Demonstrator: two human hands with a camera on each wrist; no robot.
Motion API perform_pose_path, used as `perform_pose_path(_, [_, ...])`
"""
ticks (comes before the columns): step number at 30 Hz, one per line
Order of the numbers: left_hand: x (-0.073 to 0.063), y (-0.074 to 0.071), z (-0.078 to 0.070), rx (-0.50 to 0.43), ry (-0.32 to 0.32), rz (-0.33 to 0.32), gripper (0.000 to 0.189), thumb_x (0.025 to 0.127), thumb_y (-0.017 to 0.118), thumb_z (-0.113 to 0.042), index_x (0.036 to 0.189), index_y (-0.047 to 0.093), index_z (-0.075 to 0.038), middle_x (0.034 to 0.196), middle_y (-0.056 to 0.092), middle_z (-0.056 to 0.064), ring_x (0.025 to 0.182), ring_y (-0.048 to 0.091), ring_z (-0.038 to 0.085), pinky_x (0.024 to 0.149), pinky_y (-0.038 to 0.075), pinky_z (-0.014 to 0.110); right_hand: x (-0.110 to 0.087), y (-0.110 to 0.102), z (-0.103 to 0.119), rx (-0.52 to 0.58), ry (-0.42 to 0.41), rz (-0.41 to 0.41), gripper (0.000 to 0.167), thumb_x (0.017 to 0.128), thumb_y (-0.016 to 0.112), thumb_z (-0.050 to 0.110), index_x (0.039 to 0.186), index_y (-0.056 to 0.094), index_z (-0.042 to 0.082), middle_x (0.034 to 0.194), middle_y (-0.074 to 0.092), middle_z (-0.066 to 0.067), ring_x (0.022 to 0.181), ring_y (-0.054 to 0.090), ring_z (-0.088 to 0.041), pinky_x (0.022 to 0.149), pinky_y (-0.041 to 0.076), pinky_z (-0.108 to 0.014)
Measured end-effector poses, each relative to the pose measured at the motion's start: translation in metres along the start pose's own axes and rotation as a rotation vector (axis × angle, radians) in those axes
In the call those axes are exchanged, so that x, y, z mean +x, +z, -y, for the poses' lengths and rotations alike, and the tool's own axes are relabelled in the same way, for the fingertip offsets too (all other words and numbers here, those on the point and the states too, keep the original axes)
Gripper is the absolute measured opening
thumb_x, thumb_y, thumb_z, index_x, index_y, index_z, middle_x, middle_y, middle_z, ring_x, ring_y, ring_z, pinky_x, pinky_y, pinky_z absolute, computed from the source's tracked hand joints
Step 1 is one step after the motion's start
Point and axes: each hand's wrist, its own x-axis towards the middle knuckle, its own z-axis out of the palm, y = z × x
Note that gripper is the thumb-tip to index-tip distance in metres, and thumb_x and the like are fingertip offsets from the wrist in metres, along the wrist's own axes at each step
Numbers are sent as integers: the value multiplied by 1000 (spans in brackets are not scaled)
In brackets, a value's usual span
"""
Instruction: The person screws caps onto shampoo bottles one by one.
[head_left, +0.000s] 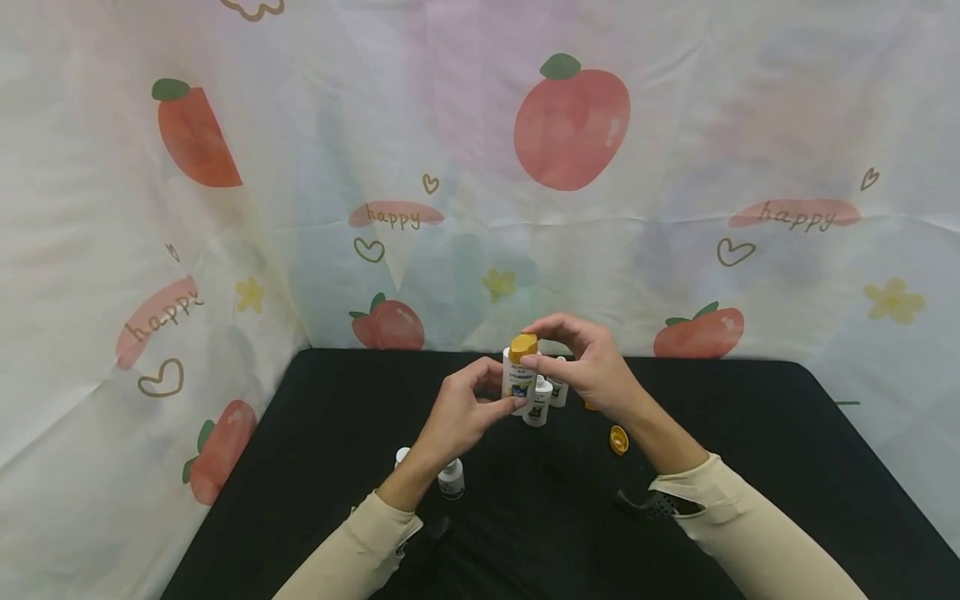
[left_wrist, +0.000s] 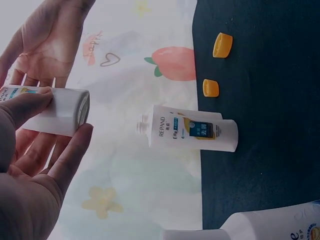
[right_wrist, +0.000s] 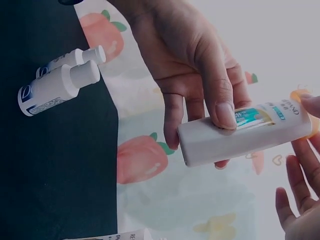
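Note:
My left hand (head_left: 461, 412) grips a white shampoo-type bottle (right_wrist: 245, 135) around its lower body, holding it above the table. The bottle reads "REPAND" and has a teal and yellow label. At its top, my right hand (head_left: 596, 371) pinches the yellow cap (head_left: 523, 348) between thumb and fingers. The cap sits on the bottle's neck; whether it is loose or tight cannot be seen. Just behind and below the hands stand similar white bottles (head_left: 536, 408). In the left wrist view, the nearest one (left_wrist: 185, 130) has a bare neck without a cap.
Two loose yellow caps lie on the black table (head_left: 540, 533): one cap (head_left: 618, 440) by the right forearm, another (left_wrist: 211, 88) closer to the uncapped bottles. Beside the left forearm stand two white-capped bottles (right_wrist: 52, 92). A fruit-patterned curtain (head_left: 480, 167) hangs behind the table.

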Motion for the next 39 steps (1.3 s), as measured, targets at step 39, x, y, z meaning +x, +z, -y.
perform_pose_path(39, [1,1,2,-69,-54,18,31,90,79,-13,119,65,-14,108,71,4,102,69,16,83,59,30,1,4,0,-66,-27,-2,31,90,74,0,120,66,3,116,65,-7,112,62,-18,102,47,-29])
